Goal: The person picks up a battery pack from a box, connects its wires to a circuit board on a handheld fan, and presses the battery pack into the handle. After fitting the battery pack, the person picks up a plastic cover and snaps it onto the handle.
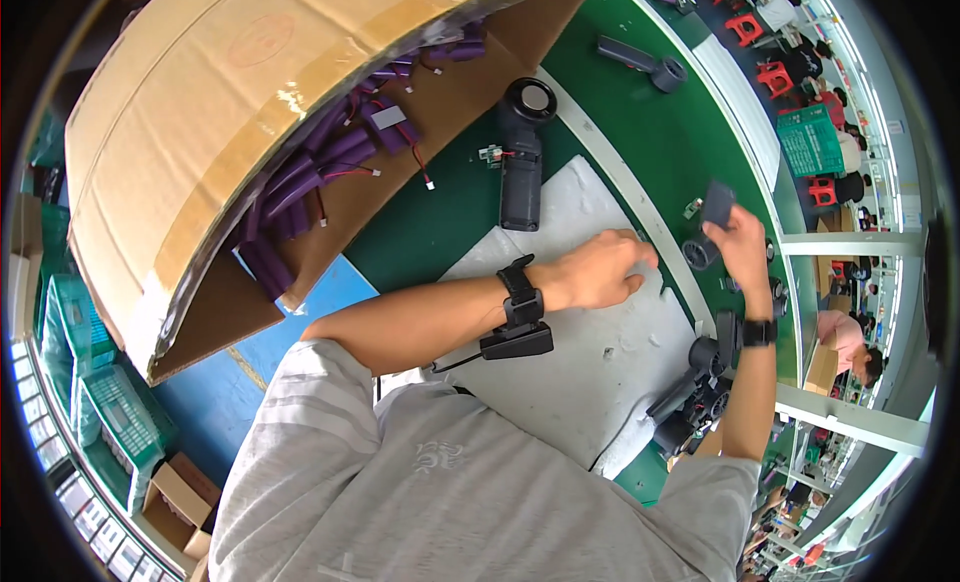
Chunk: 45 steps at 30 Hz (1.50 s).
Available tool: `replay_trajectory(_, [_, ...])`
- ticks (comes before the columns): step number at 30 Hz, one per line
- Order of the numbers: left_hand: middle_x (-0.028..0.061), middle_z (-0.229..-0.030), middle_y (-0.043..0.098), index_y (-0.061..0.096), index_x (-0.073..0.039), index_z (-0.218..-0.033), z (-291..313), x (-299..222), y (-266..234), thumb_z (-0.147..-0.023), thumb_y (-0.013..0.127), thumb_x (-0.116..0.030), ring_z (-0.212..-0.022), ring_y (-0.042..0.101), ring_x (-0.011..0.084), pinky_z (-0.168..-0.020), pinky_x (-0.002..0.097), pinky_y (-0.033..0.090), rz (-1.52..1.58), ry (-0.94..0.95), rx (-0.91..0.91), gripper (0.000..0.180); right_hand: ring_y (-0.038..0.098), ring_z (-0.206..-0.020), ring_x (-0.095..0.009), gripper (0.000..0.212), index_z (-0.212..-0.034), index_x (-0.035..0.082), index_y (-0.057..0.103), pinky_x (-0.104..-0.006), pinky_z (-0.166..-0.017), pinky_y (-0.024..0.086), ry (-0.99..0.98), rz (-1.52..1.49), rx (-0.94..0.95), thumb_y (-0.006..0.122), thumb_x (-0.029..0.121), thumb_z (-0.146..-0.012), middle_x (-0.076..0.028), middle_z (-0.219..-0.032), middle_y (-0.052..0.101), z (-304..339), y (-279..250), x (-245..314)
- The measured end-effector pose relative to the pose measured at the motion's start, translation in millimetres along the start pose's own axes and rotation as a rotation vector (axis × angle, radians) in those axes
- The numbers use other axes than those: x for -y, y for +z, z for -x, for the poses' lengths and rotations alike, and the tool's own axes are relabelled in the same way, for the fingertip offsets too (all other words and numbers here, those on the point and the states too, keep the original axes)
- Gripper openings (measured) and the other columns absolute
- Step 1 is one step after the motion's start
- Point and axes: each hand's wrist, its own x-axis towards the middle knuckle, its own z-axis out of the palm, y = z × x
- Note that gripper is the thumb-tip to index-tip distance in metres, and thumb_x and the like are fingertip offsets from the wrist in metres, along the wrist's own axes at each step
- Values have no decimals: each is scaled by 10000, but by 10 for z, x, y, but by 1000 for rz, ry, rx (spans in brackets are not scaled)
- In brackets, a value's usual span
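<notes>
My right hand [742, 247] is closed round the handle of a small dark grey device with a round head [703, 250], which looks like a handheld fan. My left hand [600, 269] hovers over the white foam sheet [560, 357]; its fingers are loosely bent and apart, with nothing visible in them. Beyond it lies a larger dark device with a round head [520, 167], a small circuit board [490, 156] wired to its side. By my right forearm sits a cluster of similar dark parts [690, 407].
A big cardboard box [240, 92] at the left holds several purple battery packs [345, 152] with wires and white plugs. Another dark device [640, 62] lies on the green bench [640, 122] beyond a pale strip [620, 172]. Green crates [120, 412] stand lower left; people work at the far right.
</notes>
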Motion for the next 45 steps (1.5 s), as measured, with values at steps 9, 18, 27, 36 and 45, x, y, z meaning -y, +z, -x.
replay_trajectory(9, [147,-752,676,624,-23,-916,-69,-287,-244,-805,727,-261,-742,670,335,-669,418,516,95,-315,76,282,587,-752,-248,121,-771,49,596,-377,-609,479,-703,616,-80,710,86,-754,-47,-856,583,1136,593,841])
replay_trajectory(18, [142,-759,671,604,-45,-855,-31,-79,-199,-767,750,-272,-771,662,342,-682,431,507,-205,28,260,283,604,-698,-254,159,-861,31,667,-355,-590,489,-808,269,46,742,50,-722,-83,-794,605,909,672,1334])
replay_trajectory(27, [145,-1088,660,647,-88,-1136,89,150,-120,-759,732,-305,-1052,615,285,-890,421,481,188,552,-122,442,613,-796,-343,251,-1071,87,662,-416,-685,496,-909,186,314,640,59,-823,-126,-920,628,-156,1075,2395])
replay_trajectory(36, [79,-1008,689,664,-69,-1031,-16,383,181,-788,742,-353,-963,641,242,-780,376,495,-55,335,49,382,635,-846,-334,270,-1105,113,699,-339,-741,524,-971,524,428,605,52,-860,-116,-1007,694,-654,1857,2539])
replay_trajectory(45, [133,-724,658,647,-45,-766,21,-16,-173,-678,812,-256,-725,640,333,-639,450,474,-186,129,384,282,614,-879,-249,362,-1024,44,661,-378,-758,503,-805,-711,120,460,345,-1019,-85,-925,592,53,243,2100])
